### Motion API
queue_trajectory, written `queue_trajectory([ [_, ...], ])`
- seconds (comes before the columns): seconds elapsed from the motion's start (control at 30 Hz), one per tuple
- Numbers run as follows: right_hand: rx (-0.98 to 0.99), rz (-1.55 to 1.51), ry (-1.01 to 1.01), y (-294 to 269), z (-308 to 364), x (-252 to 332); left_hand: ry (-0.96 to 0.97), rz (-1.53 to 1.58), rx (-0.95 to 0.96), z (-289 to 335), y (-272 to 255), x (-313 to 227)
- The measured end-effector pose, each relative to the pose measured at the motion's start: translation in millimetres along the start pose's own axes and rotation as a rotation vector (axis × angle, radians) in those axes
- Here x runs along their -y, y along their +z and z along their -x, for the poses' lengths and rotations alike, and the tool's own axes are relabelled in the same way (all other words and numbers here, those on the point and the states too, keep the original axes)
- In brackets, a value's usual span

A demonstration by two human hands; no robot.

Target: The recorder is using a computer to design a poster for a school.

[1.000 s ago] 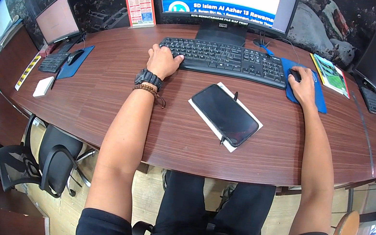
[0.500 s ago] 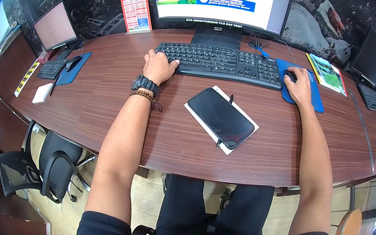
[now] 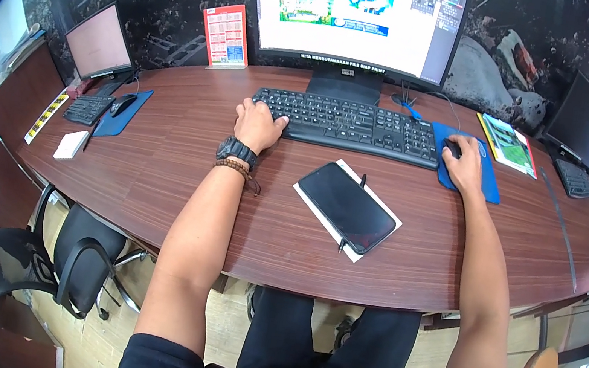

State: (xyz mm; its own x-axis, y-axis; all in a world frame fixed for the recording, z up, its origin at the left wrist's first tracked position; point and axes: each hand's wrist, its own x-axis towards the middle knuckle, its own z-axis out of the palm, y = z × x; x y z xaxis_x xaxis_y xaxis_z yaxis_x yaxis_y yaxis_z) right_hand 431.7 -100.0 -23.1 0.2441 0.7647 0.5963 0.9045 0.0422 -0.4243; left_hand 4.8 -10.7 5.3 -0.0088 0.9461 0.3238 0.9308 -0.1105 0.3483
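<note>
Left hand [image 3: 258, 128]: at upper centre-left of the frame, on the left end of the keyboard; fingers bent over the keys, thumb apart from them near the front edge.
Keyboard [image 3: 349, 122]: black, upper centre, lying flat in front of the main monitor [image 3: 352, 49].
Right hand [image 3: 468, 166]: at upper right, over the mouse; fingers closed on it, thumb on its left side, fingertips partly hidden.
Mouse [image 3: 453, 148]: black, mostly covered by the hand, just right of the keyboard – on a blue mouse pad [image 3: 490, 192].
Left wrist: dark watch [image 3: 237, 151], with a beaded bracelet [image 3: 233, 166] next to it.
Phone [image 3: 346, 207]: black, centre of the frame, screen up and dark, lying askew on a white pad [image 3: 353, 255]; both ends of a dark pen [image 3: 363, 181] stick out from under it.
Main screen: lit, showing two blue-and-green page designs side by side.
Desk [image 3: 157, 186]: brown wood grain. A red-and-white calendar [image 3: 226, 37] stands left of the main monitor; booklets [image 3: 509, 146] lie right of the mouse pad.
Sides: a smaller monitor [image 3: 98, 44] at upper left – lit; a dark monitor [image 3: 584, 121] at upper right.
Lower left: black office chair [image 3: 90, 249].
</note>
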Motion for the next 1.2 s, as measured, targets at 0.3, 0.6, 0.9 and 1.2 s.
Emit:
queue_trajectory([
  [0.3,-0.004,-0.044,0.008,1,1,0,0.334,0.117,-0.171,-2,12,5],
  [0.6,-0.025,-0.070,0.032,-2,5,2,0.174,0.128,-0.162,3,12,4],
  [0.9,0.008,-0.072,0.063,-7,4,12,0.213,0.085,-0.067,3,16,8],
  [1.2,-0.057,-0.107,-0.003,-4,4,7,0.277,0.073,-0.210,3,21,10],
])
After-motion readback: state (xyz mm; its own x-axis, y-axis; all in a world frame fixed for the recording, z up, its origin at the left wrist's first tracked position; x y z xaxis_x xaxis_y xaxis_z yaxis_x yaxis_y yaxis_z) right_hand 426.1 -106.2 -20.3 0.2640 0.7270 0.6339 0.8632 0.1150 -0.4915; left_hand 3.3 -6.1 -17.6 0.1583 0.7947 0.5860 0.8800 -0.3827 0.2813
